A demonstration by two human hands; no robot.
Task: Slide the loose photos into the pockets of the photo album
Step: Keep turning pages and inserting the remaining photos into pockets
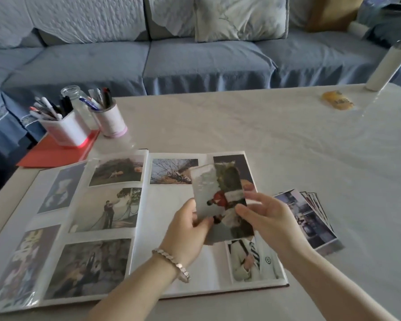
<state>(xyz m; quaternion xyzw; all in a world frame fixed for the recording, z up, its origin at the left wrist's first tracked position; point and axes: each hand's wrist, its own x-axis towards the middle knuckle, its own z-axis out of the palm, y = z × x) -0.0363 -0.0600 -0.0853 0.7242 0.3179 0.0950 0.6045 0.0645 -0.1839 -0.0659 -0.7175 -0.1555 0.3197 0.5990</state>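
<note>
Above the right page of the open photo album [169, 202], I see one photo [220, 195] pinched between left hand [185, 230] and right hand [266, 216]. Loose photos [310, 218] fanned just right of the album, on the surface [241, 126].

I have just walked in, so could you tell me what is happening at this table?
The left hand and right hand hold one loose photo above the right page of the open photo album. Several pockets already hold pictures. A stack of photos lies on the table to its right.
</note>
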